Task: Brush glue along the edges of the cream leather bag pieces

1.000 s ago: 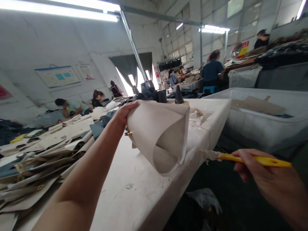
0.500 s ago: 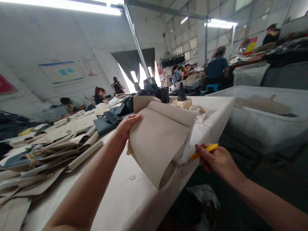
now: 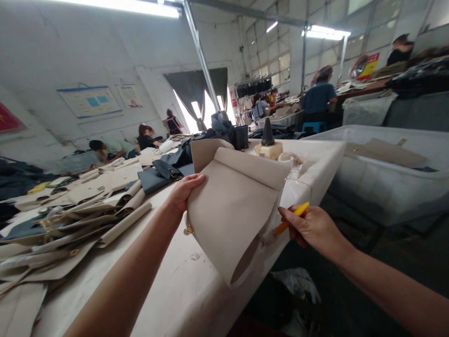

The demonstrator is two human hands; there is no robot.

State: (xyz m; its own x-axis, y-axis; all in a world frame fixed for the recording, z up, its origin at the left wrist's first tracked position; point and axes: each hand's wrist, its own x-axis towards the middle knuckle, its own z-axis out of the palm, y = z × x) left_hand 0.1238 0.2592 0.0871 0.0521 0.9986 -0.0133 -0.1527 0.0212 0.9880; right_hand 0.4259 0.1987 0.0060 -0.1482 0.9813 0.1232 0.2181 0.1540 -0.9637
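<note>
My left hand [image 3: 183, 191] grips the left edge of a curled beige leather piece [image 3: 231, 210] and holds it up above the white table [image 3: 182, 290]. A small gold fitting [image 3: 188, 230] hangs at the piece's lower left corner. My right hand [image 3: 310, 228] is closed round a yellow-handled brush [image 3: 291, 217]. The brush's tip touches the right edge of the leather piece, near its open rolled end.
Stacked beige and dark blue leather pieces [image 3: 77, 215] cover the table's left side. A dark cone on a block [image 3: 268, 140] stands at the far end. A large translucent bin [image 3: 386, 173] sits to the right. Several people work at tables behind.
My right hand has brought the brush from the far right in to the leather piece's right edge. My left hand has tilted the piece so its rolled end points lower.
</note>
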